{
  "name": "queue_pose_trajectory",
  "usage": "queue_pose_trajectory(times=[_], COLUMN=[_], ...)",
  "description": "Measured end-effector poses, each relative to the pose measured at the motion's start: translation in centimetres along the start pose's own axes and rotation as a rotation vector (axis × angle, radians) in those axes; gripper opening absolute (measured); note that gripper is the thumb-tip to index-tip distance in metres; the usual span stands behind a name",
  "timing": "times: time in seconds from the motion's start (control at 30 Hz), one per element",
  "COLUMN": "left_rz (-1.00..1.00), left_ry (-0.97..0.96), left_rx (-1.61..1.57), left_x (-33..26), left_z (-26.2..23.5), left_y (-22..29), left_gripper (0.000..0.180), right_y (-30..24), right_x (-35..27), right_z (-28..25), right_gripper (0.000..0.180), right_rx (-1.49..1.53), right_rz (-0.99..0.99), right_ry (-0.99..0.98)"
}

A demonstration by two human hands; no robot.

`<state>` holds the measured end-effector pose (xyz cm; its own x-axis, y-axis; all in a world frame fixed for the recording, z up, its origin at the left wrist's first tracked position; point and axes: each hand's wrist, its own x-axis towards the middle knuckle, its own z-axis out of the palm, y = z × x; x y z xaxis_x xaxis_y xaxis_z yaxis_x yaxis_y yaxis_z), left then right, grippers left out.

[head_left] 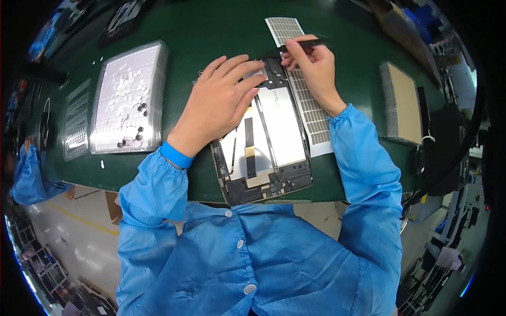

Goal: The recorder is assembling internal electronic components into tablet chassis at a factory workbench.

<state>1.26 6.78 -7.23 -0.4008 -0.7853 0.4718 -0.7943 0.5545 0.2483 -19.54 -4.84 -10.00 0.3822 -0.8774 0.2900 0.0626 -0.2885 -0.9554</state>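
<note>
Opened tablet chassis (269,142) at table's (211,31) near edge — pinned flat under spread left hand (224,102). Right hand (313,66) pinching black stylus (303,45) over top circuit board; sticker sheet (305,100) beside. Probably part placement — next needing steady, precise tip.

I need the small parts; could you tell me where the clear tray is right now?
In the head view, the clear tray lies on the green mat, left of the left hand.

An electronics assembly workshop: dark green anti-static bench (211,31), clear plastic parts tray (126,97), blue cleanroom smock (253,253).
</note>
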Motion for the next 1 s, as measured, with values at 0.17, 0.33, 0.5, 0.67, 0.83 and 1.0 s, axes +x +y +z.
queue_pose_trajectory(times=[0.17, 0.33, 0.5, 0.67, 0.83, 1.0], left_rz=[0.059, 0.166, 0.228, 0.36, 0.342, -0.019], left_ry=[-0.023, 0.01, 0.199, 0.432, 0.456, 0.555], left_rx=[0.027, 0.078, -0.017, 0.004, 0.102, -0.008], left_x=[-0.5, -0.6, -5.8, -11.4, -15.6, -17.4], left_z=[0.1, -1.0, -4.7, -7.4, -9.4, -11.3], left_y=[-0.8, 0.2, 3.6, 4.1, 2.7, 0.0], left_gripper=[0.031, 0.024, 0.02, 0.018, 0.023, 0.02], right_y=[-0.4, -5.6, -8.5, -8.9, -8.3, -8.0], right_x=[0.5, 1.3, 3.1, 2.6, 2.9, 2.2], right_z=[0.1, 2.1, 11.8, 21.2, 24.9, 26.0], right_gripper=[0.022, 0.018, 0.017, 0.033, 0.027, 0.021], right_rx=[0.006, -0.395, -0.416, -0.575, -0.708, -0.761], right_rz=[-0.02, -0.237, -0.481, -0.778, -1.095, -1.072], right_ry=[0.114, -0.238, -0.511, -0.786, -0.863, -0.838])
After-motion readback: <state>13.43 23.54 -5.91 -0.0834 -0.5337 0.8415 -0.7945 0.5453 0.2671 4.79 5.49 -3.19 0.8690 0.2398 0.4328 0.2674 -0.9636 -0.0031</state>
